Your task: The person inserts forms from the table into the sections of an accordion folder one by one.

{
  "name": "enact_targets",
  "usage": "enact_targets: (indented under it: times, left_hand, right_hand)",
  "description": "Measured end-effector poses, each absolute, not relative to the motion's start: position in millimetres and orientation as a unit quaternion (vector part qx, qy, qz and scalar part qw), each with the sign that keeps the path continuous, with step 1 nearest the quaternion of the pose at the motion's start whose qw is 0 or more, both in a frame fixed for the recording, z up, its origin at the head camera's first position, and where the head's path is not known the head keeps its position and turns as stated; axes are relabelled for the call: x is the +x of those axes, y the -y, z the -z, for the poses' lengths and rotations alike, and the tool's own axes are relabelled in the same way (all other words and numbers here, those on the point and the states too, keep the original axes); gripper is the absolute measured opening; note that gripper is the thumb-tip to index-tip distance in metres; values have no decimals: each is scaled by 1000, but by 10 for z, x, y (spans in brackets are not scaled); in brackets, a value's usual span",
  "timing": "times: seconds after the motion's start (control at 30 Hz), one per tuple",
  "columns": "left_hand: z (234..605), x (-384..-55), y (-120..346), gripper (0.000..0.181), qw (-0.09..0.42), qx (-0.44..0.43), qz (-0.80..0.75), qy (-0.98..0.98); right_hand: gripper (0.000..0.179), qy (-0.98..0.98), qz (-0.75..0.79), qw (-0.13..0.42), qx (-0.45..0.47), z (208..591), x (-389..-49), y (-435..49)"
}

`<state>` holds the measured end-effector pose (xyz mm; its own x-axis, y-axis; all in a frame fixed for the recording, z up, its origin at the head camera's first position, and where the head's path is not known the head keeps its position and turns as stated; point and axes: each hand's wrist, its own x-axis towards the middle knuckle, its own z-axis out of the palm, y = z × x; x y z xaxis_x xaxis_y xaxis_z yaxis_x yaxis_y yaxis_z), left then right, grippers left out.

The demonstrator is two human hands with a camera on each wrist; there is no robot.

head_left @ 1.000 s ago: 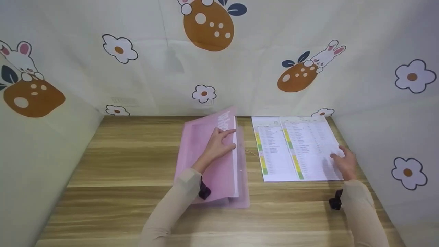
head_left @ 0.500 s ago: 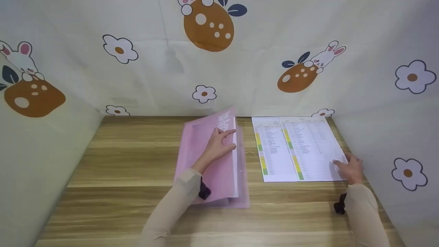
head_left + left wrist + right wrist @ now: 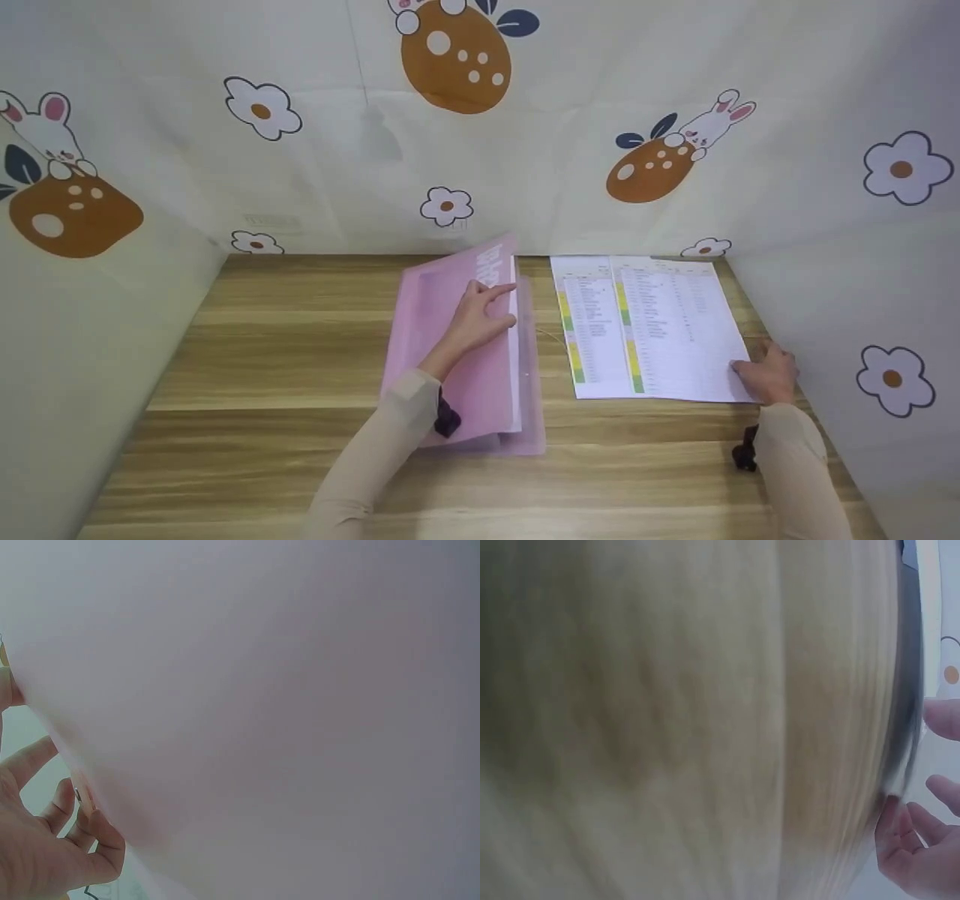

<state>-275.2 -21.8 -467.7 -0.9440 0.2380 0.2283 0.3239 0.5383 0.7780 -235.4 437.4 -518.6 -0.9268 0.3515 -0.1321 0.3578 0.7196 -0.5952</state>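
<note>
A pink translucent folder (image 3: pixel 450 360) lies slightly ajar near the middle of the table, with white paper showing inside its right edge. My left hand (image 3: pixel 480 319) rests on the cover, thumb and index finger stretched to that edge. In the left wrist view the folder (image 3: pixel 262 727) fills most of the picture beside the hand's fingers. To the right, a printed sheet (image 3: pixel 679 337) overlaps another printed sheet (image 3: pixel 589 330); both carry yellow and green strips. My right hand (image 3: pixel 769 371) pinches the upper sheet's lower right edge, thumb on top; its other fingers are partly hidden.
The wood-grain table (image 3: pixel 262 375) is bounded by a patterned cloth (image 3: pixel 337 165) at the back and both sides. The right hand is close to the right-hand cloth. A thin cord (image 3: pixel 553 335) runs between folder and sheets.
My right hand has moved right and down to the upper sheet's corner. That sheet's lower part has shifted left, over more of the one beneath. The left hand and folder look still.
</note>
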Motion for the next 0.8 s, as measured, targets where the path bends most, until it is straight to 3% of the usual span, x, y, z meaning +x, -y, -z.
enact_targets:
  times: [0.47,0.8]
  left_hand:
    - [4688,-2754,225,52,56,-162,454,874]
    - [4690,-2748,226,52,54,-160,454,875]
  right_hand:
    - [57,-895,415,56,155,5090,-2396,-4401]
    - [57,-863,474,99,147,5028,-2372,-4428]
